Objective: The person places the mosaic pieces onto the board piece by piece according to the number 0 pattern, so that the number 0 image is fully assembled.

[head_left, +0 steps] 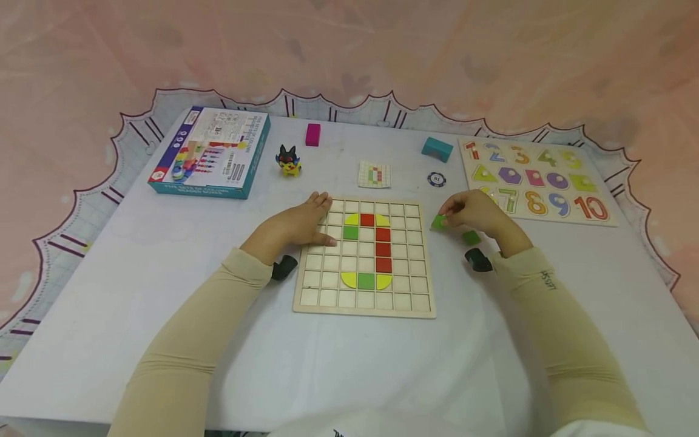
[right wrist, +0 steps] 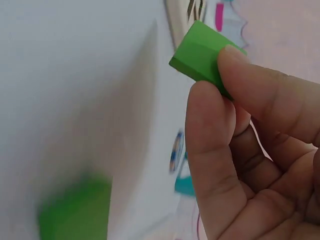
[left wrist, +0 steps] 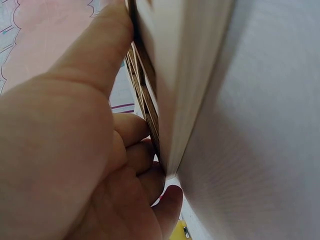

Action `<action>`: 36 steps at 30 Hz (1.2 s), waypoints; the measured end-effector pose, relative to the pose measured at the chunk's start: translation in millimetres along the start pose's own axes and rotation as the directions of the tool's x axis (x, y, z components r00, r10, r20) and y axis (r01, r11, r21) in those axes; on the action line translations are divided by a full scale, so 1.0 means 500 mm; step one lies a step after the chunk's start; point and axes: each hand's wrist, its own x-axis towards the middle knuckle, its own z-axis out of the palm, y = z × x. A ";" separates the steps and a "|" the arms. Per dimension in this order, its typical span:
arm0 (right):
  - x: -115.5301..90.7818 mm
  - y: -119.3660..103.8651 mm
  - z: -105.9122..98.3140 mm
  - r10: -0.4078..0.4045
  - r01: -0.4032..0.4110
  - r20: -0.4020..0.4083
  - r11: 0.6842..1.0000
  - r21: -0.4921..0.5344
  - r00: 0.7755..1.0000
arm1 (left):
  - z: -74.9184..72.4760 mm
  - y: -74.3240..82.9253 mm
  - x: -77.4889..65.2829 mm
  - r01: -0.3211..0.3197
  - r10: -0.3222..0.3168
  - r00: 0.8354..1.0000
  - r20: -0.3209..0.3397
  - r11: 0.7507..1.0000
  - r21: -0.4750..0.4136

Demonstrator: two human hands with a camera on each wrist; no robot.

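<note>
A wooden grid board [head_left: 327, 297] lies on the white table, with red and green squares and yellow quarter-rounds set in some cells. My left hand [head_left: 297, 223] rests on the board's upper left edge, thumb over the cells and fingers loosely bent in the left wrist view. Just off the board's right side, my right hand [head_left: 472, 212] pinches a green square tile [right wrist: 202, 52] between thumb and fingertips, raised above the table in the right wrist view. A second green tile [head_left: 471, 237] lies on the table below that hand. Behind the board is a small pattern card [head_left: 374, 175].
A boxed bead set [head_left: 213, 152] lies back left, beside a small black-and-yellow figurine [head_left: 288, 161]. Along the back are a magenta block [head_left: 313, 135], a teal arch block [head_left: 437, 149] and a poker chip [head_left: 437, 179]. A number puzzle board [head_left: 537, 179] lies at the right.
</note>
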 end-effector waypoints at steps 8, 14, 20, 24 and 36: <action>0.031 -0.042 0.052 -0.040 0.039 0.064 0.999 0.017 0.997 | 0.000 -0.002 0.003 -0.008 0.008 1.000 -0.003 1.000 0.012; 0.047 -0.086 0.094 -0.062 0.058 0.110 0.998 0.039 0.992 | 0.000 -0.003 0.004 -0.013 0.014 1.000 -0.003 1.000 0.019; 0.058 -0.131 0.134 -0.106 0.099 0.173 0.994 0.046 0.979 | 0.002 -0.004 0.005 -0.011 0.011 1.000 -0.002 1.000 0.016; 0.067 -0.155 0.150 -0.132 0.124 0.191 0.991 0.056 0.973 | 0.004 -0.006 0.007 -0.007 0.007 1.000 -0.001 1.000 0.012; 0.074 -0.207 0.200 -0.131 0.127 0.274 0.991 0.033 0.953 | -0.001 -0.005 0.004 -0.008 0.008 1.000 -0.003 1.000 0.013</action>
